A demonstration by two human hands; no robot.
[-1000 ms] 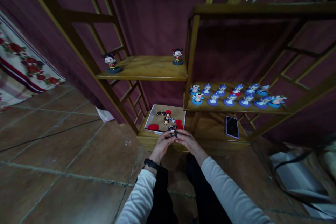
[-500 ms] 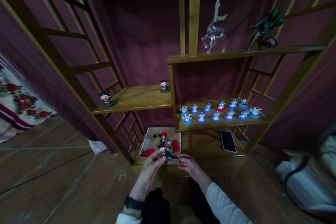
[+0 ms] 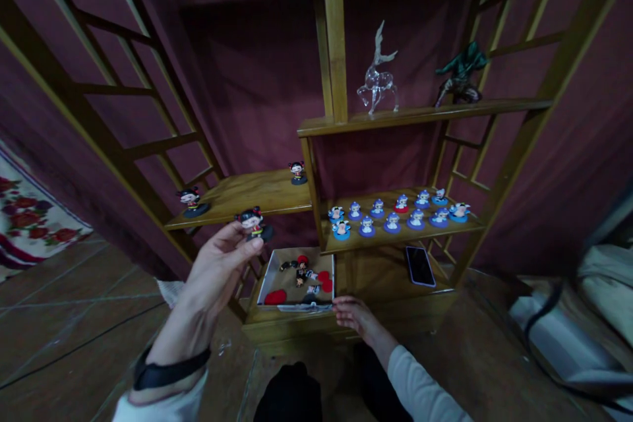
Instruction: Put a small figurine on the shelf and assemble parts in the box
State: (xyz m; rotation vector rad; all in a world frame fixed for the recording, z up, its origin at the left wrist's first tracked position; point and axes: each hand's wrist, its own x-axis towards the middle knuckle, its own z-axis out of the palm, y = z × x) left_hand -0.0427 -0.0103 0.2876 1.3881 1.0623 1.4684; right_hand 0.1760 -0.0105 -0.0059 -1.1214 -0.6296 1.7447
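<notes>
My left hand (image 3: 217,267) is raised in front of the shelf, holding a small figurine (image 3: 254,224) with black hair buns and a dark round base between thumb and fingers. Below, a shallow white box (image 3: 333,277) with a brown inside holds several figurines (image 3: 302,270) and red pieces (image 3: 275,297). The fingers of my right hand (image 3: 359,316) are closed at the box's front right corner. Two matching figurines stand on the left shelf (image 3: 247,196): one figurine (image 3: 190,202) at its front left, another figurine (image 3: 297,173) at its back right.
Several blue and purple figurines (image 3: 392,223) stand in rows on the right shelf. A phone (image 3: 420,266) lies on the bottom board. A clear deer figure (image 3: 378,76) and a green statue (image 3: 462,72) stand higher up. A cable (image 3: 84,343) crosses the floor.
My left hand has lifted the figurine out from over the box, up and to the left, near the left shelf's front edge. My right hand has stayed at the box corner.
</notes>
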